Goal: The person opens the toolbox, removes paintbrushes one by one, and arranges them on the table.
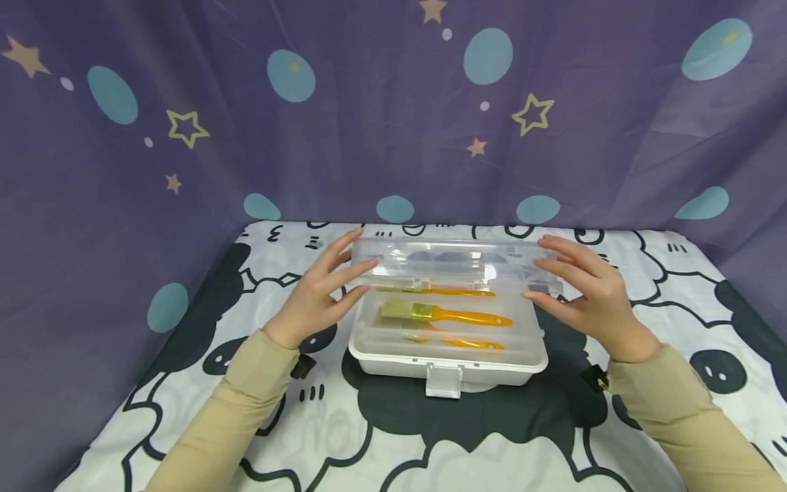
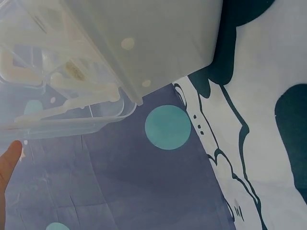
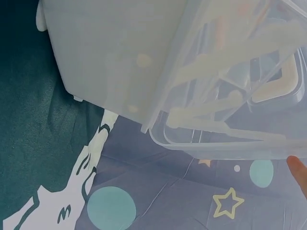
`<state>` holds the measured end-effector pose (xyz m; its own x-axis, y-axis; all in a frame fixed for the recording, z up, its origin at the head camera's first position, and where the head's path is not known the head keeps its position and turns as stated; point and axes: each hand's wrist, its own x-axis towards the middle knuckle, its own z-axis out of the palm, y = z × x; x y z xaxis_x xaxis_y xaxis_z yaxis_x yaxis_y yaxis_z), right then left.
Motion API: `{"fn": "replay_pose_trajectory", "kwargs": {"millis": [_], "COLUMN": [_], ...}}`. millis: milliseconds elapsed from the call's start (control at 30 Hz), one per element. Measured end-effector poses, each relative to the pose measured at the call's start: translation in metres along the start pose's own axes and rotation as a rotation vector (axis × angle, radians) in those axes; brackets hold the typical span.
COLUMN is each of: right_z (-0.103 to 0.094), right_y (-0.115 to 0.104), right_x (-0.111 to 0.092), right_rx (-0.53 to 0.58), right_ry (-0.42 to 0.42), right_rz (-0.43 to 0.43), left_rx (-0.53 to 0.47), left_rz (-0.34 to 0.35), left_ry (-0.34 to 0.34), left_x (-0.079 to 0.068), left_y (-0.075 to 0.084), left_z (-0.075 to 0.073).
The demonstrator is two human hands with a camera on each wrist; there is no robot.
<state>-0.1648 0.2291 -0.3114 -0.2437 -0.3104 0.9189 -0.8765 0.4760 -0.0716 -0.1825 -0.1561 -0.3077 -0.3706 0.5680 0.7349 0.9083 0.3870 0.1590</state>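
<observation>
A white plastic case sits on the cloth with its clear lid raised at the back. Inside lie paintbrushes with orange handles, among them a wide paintbrush and a thinner paintbrush. My left hand is at the lid's left end, fingers spread and mostly straight. At the lid's right end is my right hand, its fingers extended toward the lid. Each wrist view shows one fingertip close to the lid's rim; the other fingers are out of those views.
Below the case's front edge hangs a white latch. The black-and-white patterned cloth covers the table. Behind it rises a purple curtain with stars and blue ovals.
</observation>
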Motion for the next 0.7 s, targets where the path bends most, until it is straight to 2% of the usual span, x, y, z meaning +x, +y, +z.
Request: {"fn": "replay_pose_trajectory", "kwargs": {"millis": [133,400,567,700], "right_z": [0.000,0.001,0.002,0.003], "right_y": [0.002,0.008,0.009,0.010], "right_x": [0.002,0.007,0.011,0.014], "right_rx": [-0.009,0.000,-0.026,-0.025], "right_ry": [-0.003,0.031,0.030,0.027], "right_rz": [0.014,0.074,0.111,0.116], "left_rx": [-0.028,-0.015,0.008,-0.029], "left_rz": [-0.031,-0.059,-0.095,-0.167], "left_ry": [0.015,0.113,0.109,0.102], "left_x": [-0.001,-0.002,-0.001,-0.003], "left_y": [-0.003,-0.011,-0.014,-0.016], "left_z": [0.000,0.001,0.003,0.005]}}
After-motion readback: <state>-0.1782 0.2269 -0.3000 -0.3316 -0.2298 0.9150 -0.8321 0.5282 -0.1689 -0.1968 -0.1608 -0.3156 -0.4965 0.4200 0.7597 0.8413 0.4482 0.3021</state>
